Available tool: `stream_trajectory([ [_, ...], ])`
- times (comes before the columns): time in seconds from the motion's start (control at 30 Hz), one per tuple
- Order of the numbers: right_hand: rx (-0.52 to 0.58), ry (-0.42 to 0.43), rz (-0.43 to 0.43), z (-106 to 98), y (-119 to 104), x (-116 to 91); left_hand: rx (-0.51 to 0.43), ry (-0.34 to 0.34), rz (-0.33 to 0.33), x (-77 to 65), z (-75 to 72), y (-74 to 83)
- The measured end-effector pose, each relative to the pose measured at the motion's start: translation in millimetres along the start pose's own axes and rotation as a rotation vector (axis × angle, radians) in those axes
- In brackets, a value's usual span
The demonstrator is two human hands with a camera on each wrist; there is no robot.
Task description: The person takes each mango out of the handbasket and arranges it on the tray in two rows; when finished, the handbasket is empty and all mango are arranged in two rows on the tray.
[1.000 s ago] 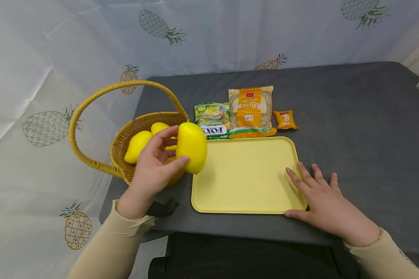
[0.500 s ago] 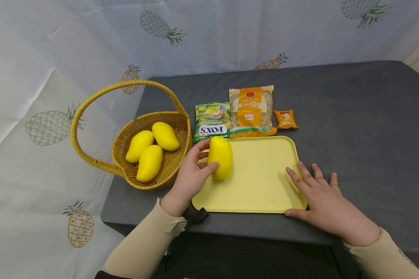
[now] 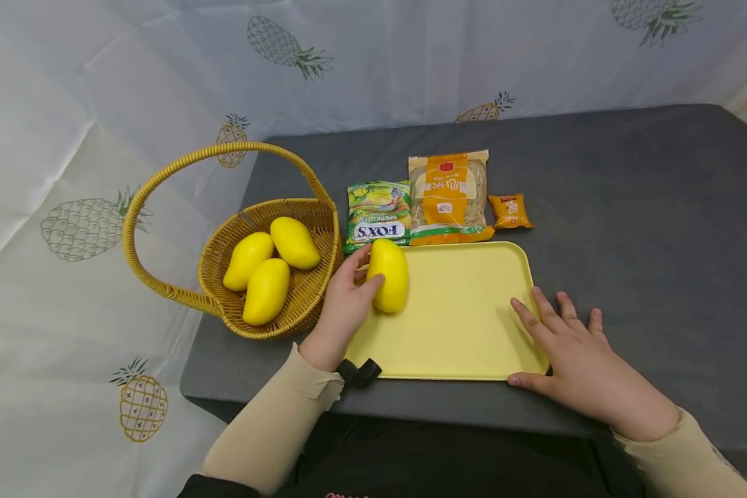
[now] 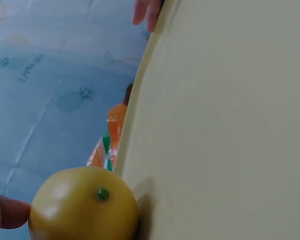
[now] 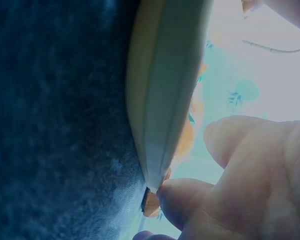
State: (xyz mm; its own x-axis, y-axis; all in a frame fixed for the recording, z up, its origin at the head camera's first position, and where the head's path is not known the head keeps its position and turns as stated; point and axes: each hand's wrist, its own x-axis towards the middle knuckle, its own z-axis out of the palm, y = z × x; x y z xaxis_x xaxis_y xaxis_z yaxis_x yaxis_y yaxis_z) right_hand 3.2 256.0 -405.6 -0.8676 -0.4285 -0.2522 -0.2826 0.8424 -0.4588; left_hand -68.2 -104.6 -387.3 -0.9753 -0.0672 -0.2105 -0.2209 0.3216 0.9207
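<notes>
A yellow mango (image 3: 389,277) lies against the left part of the pale yellow tray (image 3: 454,346). My left hand (image 3: 345,297) holds it from the left, thumb on the near side and fingers behind, partly hidden. Seen in the left wrist view, the mango (image 4: 85,205) shows a green stem end and one digit (image 4: 10,212) touches its side. My right hand (image 3: 579,360) is spread at the tray's right edge, fingers extended over the rim. Up close, the right wrist view has a fingertip (image 5: 182,197) against the tray's side (image 5: 165,100).
A wicker basket (image 3: 314,294) with a tall handle stands left of the tray, holding several mangoes (image 3: 266,290). Behind the tray lie a green Fox's bag (image 3: 378,211), a larger orange-and-clear bag (image 3: 449,197) and a small orange packet (image 3: 509,211). A patterned curtain (image 3: 373,62) hangs behind.
My left hand has carried the mango from above the basket rightward and down to the tray's left part. Over the last half second it shifted slightly left. The right hand has stayed put.
</notes>
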Motion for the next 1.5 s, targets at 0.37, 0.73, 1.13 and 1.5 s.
stream_trajectory([
  [0.37, 0.015, -0.009, 0.002, 0.0, 0.5, -0.3, 0.087, 0.012, -0.01, 8.6, 4.3, -0.7],
  [0.73, 0.027, -0.012, 0.001, 0.8, 0.8, 0.8, 0.274, -0.001, -0.001, 4.1, 1.3, 5.4],
  [1.13, 0.01, -0.009, -0.004, 0.5, 2.3, 0.7, 0.272, -0.039, 0.076, -20.3, -13.3, 21.5],
  [1.5, 0.017, 0.001, -0.01, 1.5, 2.7, 0.5, 0.118, 0.024, 0.088, -28.4, -54.1, 50.1],
])
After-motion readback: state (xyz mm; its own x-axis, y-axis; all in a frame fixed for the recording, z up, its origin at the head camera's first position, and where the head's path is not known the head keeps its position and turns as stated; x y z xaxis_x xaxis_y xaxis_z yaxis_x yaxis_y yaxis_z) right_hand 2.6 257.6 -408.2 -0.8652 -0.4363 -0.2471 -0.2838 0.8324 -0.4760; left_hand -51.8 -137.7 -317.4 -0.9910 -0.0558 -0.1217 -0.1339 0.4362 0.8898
